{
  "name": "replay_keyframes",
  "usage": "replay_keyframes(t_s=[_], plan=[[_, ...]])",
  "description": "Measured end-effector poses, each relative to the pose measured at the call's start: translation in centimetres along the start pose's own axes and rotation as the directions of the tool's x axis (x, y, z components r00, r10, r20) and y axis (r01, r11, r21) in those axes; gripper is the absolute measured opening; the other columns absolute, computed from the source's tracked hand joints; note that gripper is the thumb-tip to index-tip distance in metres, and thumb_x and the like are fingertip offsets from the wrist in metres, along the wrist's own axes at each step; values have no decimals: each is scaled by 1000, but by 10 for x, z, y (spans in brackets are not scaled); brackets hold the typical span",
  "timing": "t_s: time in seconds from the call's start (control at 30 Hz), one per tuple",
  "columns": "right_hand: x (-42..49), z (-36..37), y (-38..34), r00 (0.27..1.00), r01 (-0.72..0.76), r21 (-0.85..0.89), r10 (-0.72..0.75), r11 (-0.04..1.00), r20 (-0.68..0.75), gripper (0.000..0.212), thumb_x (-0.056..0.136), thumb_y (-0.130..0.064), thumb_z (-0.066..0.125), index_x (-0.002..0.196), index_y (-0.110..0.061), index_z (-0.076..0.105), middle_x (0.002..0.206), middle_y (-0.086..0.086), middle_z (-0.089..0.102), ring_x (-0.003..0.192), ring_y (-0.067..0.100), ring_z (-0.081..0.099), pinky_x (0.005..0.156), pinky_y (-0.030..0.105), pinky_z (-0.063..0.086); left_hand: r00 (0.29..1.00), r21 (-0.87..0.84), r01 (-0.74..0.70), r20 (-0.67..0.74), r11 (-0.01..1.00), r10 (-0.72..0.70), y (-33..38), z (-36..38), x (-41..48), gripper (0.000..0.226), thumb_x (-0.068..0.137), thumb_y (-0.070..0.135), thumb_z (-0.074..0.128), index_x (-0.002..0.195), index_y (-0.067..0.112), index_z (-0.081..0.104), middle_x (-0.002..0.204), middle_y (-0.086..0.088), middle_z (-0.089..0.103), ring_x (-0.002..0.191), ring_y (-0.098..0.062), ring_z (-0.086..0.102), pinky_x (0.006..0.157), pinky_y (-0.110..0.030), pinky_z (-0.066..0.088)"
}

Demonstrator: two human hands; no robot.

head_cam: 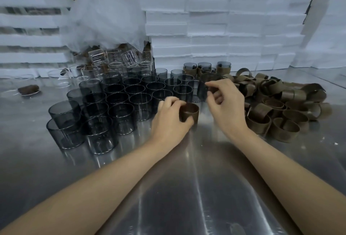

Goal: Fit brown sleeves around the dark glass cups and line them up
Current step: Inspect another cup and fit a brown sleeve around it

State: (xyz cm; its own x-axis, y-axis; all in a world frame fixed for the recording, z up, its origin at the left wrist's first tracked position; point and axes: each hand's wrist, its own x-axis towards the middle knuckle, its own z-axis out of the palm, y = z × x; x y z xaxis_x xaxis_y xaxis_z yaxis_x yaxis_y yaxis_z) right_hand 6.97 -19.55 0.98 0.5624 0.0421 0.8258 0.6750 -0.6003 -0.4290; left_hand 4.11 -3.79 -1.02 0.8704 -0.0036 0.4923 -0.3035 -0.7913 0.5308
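Left hand (168, 118) grips a brown sleeve (190, 113), right hand (222, 100) pinches a dark cup (202, 92) that may slip onto packed cups (119, 102)

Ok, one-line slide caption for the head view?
Left-hand grip holds a brown sleeve, right-hand grip pinches a dark glass cup, between massed bare cups and a loose sleeve pile.

Smoky dark-grey cups (119, 102); brown sleeves (280, 107) — white foam blocks (206, 29); silvery grey table (187, 178).
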Motion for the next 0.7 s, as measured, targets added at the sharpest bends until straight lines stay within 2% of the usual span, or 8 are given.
replay_keyframes(t_s=[0.07,0.17,0.3,0.4,0.47,0.53,0.63,0.7], plan=[[-2,1,-6,992,126,27,-126,992,11,21,84,10,61,102,0,65,97,10,59,75,8,53,69,17,47,995,-265,5,-99,964,-33,5,-3,-1,42,97,35,46,134,16,54,122,7,48,105,-8,49,96,-34,45],[-6,5,-11,967,229,76,-235,971,96,20,81,14,62,97,2,63,95,12,58,85,12,54,77,24,48,991,-543,36,-91,839,-101,7,-6,-2,58,96,49,31,144,19,44,131,6,48,118,-10,52,108,-32,39],[-9,9,-14,942,267,141,-289,953,169,19,80,13,63,95,1,63,97,11,56,81,16,54,74,30,48,982,-728,122,-11,675,-189,4,-5,3,36,104,33,42,138,24,47,131,0,56,115,-12,58,99,-36,49],[-10,9,-17,967,182,196,-212,964,141,30,77,6,71,103,-5,61,118,-2,45,69,13,55,64,29,50,967,-837,156,20,525,-255,7,-7,6,33,102,21,47,133,11,53,116,-5,63,99,-14,63,90,-33,54],[-9,9,-18,988,100,196,-120,976,94,60,74,-3,79,122,-23,51,131,-13,31,69,12,54,63,22,51,965,-869,151,27,472,-260,9,-9,6,36,103,15,45,137,5,50,119,-12,62,97,-18,63,86,-30,56],[-8,9,-17,992,43,167,-62,985,112,80,72,-12,84,136,-29,39,137,-13,28,84,11,57,75,17,50,967,-884,146,31,445,-255,12,-12,6,35,102,8,43,136,4,50,119,-15,61,92,-16,64,79,-25,57],[-9,10,-15,974,-52,187,9,981,225,73,77,-12,80,140,-17,43,136,-2,46,120,12,52,103,33,45,976,-890,125,32,438,-215,14,-16,3,31,101,1,42,128,13,54,112,-7,62,87,-6,67,75,-21,56],[-9,9,-15,969,-97,207,45,973,244,67,80,-7,76,139,-14,45,135,0,51,125,12,50,107,38,41,979,-907,121,44,403,-197,15,-17,2,31,100,0,44,124,17,54,108,-3,63,86,-3,68,72,-19,55]])
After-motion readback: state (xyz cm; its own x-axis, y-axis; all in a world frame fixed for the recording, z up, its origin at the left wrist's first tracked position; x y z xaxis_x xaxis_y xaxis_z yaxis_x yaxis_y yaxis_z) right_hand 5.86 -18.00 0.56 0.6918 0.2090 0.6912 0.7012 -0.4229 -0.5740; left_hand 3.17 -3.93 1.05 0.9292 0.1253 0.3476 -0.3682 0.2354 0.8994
